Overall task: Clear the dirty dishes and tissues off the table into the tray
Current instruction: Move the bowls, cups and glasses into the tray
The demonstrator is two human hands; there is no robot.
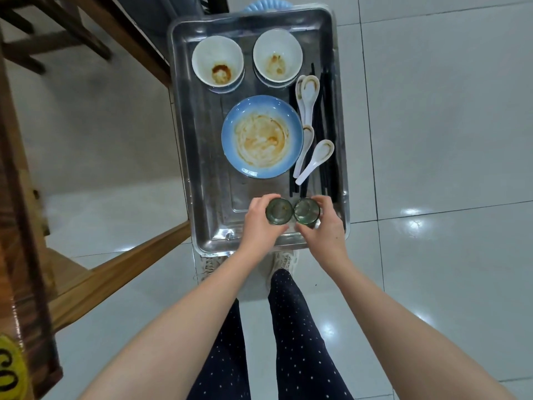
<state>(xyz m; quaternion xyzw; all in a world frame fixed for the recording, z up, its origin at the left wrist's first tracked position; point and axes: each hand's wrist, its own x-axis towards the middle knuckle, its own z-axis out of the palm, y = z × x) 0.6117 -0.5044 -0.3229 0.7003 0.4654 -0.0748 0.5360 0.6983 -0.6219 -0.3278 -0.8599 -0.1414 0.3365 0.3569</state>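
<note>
Glass tumblers, small and green, sit one in each hand at the lower middle of the frame. The left hand point(257, 226) has its fingers curled round the left glass point(279, 212), and the right hand point(325, 226) wraps the right glass point(305, 210) the same way. Both grips close on the side walls, with the mouths facing up. The two rims look to be touching, or all but touching. Both glasses are over the near end of the steel tray point(207, 174), in the bare patch below the blue plate point(261, 137). Whether their bases already rest on the metal I cannot tell from above.

I would judge them light, stiff and breakable, with smooth walls that could slip if wet or greasy. A hold round the middle of the wall, as here, seems sound, and they should not knock together. Higher in the frame the tray carries stained white bowls point(217, 63), with white spoons point(317, 157) and black chopsticks point(326, 116) along its right side. No tissues show.
</note>
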